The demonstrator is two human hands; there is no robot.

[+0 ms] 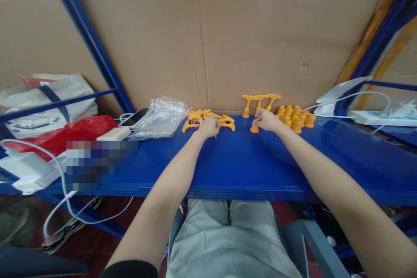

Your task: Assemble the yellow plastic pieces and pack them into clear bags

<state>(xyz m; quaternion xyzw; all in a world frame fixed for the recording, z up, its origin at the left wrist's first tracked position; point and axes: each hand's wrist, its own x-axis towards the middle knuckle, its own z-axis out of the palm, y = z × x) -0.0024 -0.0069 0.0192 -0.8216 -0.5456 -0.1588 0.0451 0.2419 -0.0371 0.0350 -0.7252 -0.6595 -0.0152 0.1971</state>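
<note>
Left hand (209, 127): laid on orange handle pile (195, 116); grip can't be told.
Right hand (267, 120): flared orange piece (254, 128) pinched under fingertips.
Orange pegs (296, 120): grouped just right of right hand.

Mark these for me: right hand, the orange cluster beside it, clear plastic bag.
Right hand (267, 120): head view, back of the hand.
Orange cluster (296, 123): head view, a piece near its middle.
Clear plastic bag (160, 118): head view, middle of its crinkled surface.

A blue shelf (234, 160) carries orange pieces (296, 120) and clear plastic packaging (161, 119).
</note>
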